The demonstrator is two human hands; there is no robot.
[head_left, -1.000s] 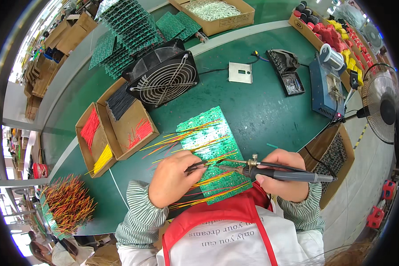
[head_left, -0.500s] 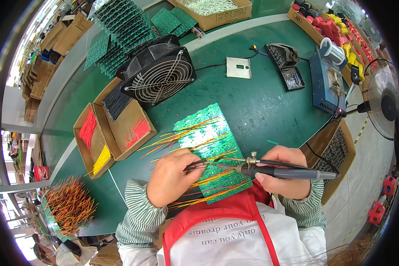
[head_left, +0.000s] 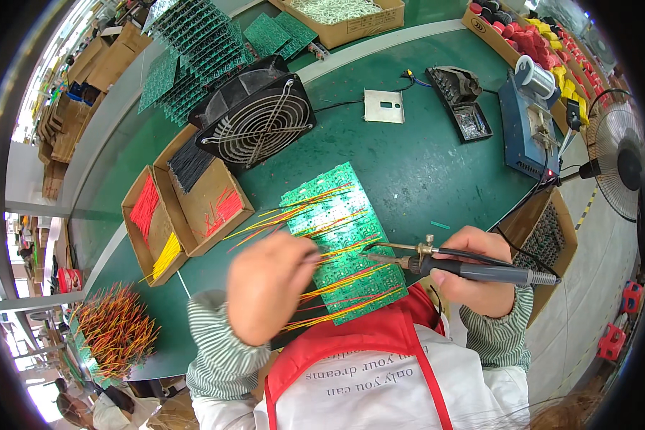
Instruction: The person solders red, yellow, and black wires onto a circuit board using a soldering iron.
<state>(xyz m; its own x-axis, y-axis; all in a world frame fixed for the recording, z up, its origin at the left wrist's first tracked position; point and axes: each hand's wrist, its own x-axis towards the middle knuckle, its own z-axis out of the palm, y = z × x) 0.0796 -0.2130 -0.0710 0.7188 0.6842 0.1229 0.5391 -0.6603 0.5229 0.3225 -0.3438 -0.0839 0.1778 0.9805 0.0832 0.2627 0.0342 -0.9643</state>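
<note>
A green circuit board panel point(head_left: 335, 208) lies on the bench in front of me, with red and yellow wires point(head_left: 304, 208) running across it and past its left edge. My left hand point(head_left: 269, 287), blurred by motion, is at the panel's left side. Its fingers are pinched together, with dark ends of black wires point(head_left: 312, 256) faintly showing at the tips. My right hand point(head_left: 476, 269) is wrapped round the grey handle of a soldering iron point(head_left: 473, 270) with a thin metal feed tube. The iron's tip points left, over the panel's right part.
Cardboard trays point(head_left: 215, 233) of red, yellow and black wires stand left, below a black fan point(head_left: 258, 122). Wired boards point(head_left: 118, 330) are piled at lower left. A blue solder feeder point(head_left: 527, 136), a black parts box point(head_left: 466, 107) and a metal plate point(head_left: 384, 106) sit at the far right.
My left hand has drawn back left, off the panel and away from the iron's tip. My right hand with the soldering iron has shifted slightly right.
</note>
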